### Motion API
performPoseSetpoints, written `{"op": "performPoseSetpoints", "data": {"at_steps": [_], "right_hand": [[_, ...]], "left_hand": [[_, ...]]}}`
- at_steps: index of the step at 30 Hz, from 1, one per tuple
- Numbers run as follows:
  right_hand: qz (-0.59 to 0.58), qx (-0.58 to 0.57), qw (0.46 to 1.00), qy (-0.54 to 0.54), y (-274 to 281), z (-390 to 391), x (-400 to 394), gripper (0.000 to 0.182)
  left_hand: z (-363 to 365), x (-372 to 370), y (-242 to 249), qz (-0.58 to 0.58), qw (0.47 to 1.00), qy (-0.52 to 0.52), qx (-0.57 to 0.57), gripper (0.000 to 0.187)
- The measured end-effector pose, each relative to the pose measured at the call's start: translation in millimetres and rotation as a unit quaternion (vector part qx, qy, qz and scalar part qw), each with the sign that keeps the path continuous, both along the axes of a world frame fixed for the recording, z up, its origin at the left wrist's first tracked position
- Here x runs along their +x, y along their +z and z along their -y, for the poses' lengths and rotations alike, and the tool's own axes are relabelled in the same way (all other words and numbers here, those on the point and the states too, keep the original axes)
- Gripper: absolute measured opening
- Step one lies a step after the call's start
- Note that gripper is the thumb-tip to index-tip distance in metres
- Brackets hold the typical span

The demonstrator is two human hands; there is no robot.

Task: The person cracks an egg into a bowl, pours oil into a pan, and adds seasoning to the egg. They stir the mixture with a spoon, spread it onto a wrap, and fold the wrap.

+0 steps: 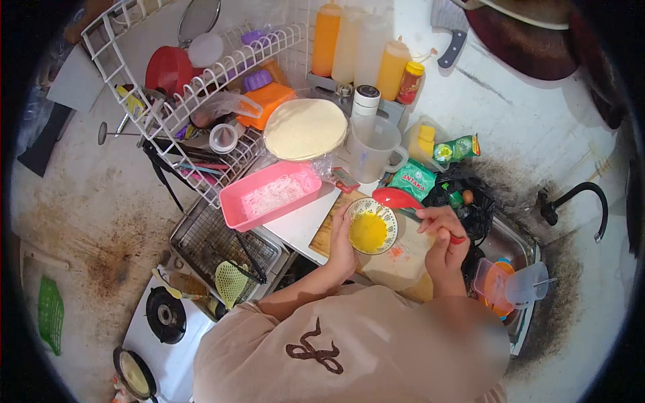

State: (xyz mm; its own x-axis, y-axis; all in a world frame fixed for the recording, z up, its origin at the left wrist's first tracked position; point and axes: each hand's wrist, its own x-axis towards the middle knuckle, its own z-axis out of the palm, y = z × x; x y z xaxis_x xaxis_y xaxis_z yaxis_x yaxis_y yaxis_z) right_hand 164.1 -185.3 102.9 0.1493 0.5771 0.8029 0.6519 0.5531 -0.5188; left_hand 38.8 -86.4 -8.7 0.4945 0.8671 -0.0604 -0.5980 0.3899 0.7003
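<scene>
left hand (342, 247): cupping patterned bowl (390, 223) of yellow liquid (368, 232) | right hand (445, 243): curled around red ladle (395, 197) | pink tub (269, 217): white shreds (274, 197)

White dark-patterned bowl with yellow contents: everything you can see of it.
The small, round white bowl with dark repeating marks on its inner wall looks ceramic. Open side up, it holds yellow, liquid-looking contents. The person's left hand grips its left side. It is over the tan, wooden-looking board; whether it rests there or is held just above is unclear.

A kitchen, shown by its stove burner (166, 314), sink (508, 236) and dish rack (213, 80).
</scene>
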Motion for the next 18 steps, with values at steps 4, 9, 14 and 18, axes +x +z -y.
{"op": "performPoseSetpoints", "data": {"at_steps": [4,9,14,18], "right_hand": [[-0.055,-0.045,0.997,-0.019,4.5,-3.6,-2.6,0.021],[-0.066,-0.141,0.986,-0.062,-39.9,-21.8,-2.0,0.013],[-0.151,-0.187,0.967,-0.086,-59.1,-34.7,1.6,0.018],[-0.234,-0.194,0.949,-0.087,-50.8,-44.6,1.3,0.023]], "left_hand": [[-1.5,-0.6,4.0,-0.026,1.000,-0.013,0.000,0.038],[-13.0,-0.9,7.0,-0.050,0.998,-0.025,0.033,0.039],[-24.8,-3.2,-2.1,-0.148,0.988,-0.022,0.029,0.045],[-44.2,-9.9,-21.7,-0.341,0.926,-0.006,0.161,0.049]]}}
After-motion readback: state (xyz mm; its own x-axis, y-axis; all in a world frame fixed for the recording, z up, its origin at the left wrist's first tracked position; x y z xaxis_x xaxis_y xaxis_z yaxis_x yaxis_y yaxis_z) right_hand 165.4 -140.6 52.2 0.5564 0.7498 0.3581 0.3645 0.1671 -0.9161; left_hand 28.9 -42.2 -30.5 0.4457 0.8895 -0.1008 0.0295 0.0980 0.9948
